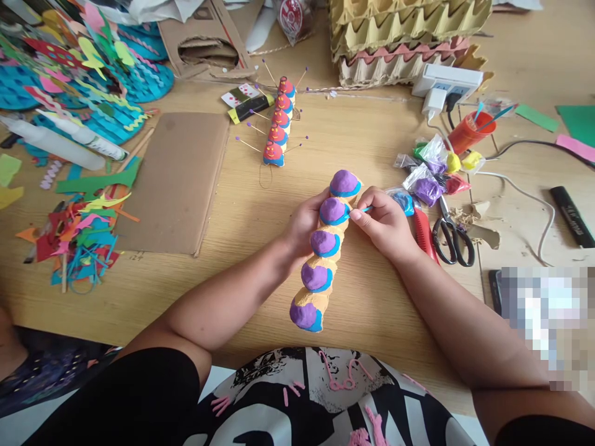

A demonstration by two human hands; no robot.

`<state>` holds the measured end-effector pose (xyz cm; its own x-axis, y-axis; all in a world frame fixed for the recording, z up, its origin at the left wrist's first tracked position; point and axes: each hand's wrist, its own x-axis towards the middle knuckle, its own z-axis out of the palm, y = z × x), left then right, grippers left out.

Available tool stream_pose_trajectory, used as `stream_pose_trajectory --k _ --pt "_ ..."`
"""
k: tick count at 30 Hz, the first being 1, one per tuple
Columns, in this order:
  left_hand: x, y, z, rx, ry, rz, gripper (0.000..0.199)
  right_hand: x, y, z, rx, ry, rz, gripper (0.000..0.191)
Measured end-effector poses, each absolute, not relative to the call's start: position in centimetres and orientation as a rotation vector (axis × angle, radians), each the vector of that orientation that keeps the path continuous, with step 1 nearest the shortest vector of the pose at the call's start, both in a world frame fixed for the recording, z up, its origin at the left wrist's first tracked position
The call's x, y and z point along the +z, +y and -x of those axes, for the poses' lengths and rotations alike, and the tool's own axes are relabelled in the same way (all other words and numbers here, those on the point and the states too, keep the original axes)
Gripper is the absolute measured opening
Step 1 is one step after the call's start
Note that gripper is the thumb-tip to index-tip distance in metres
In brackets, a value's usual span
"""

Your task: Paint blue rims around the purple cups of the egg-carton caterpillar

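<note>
My left hand point(307, 226) is closed around the side of an egg-carton strip point(346, 238), holding it above the table. Its bumps carry purple clay point(333, 210) on top and blue clay point(329, 244) along one edge. Beside the second bump from the far end, my right hand point(383, 223) pinches a thin blue stick point(367, 209), its end at the strip's right edge. Most of that stick is hidden by the fingers. Farther off lies a finished-looking caterpillar point(279, 124) of red and blue bumps with faces and purple-tipped sticks.
Right of my hands lie bagged clay point(427, 191), a red cutter point(424, 232), scissors point(450, 238), an orange cup point(469, 133) and a black marker point(571, 217). Cardboard point(179, 179) and paper scraps point(86, 235) are at left. Egg trays point(400, 37) and a power strip point(449, 80) stand behind.
</note>
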<state>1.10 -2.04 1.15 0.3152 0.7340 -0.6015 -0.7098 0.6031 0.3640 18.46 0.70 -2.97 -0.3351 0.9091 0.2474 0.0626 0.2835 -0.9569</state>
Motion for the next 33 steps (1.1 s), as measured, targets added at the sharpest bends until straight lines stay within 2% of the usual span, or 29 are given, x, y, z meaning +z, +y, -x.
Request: stream_pose_trajectory --k 5,23,30,33 --pt "2.1 -2.3 -0.9 0.916 0.76 -0.043 0.049 -2.9 0.7 -18.5 1.164 -1.645 0.888 0.047" --pt "1.5 -2.2 -0.7 0.906 0.758 -0.08 0.039 -3.3 0.6 -18.4 1.258 -1.558 0.889 0.047" --pt "-0.4 -1.2 -0.8 0.979 0.808 -0.047 0.037 -3.9 0.9 -18.2 1.31 -1.415 0.779 0.065" --pt "-0.7 -1.0 -1.1 0.992 0.833 -0.041 0.036 -3.4 0.7 -18.1 1.347 -1.48 0.836 0.066"
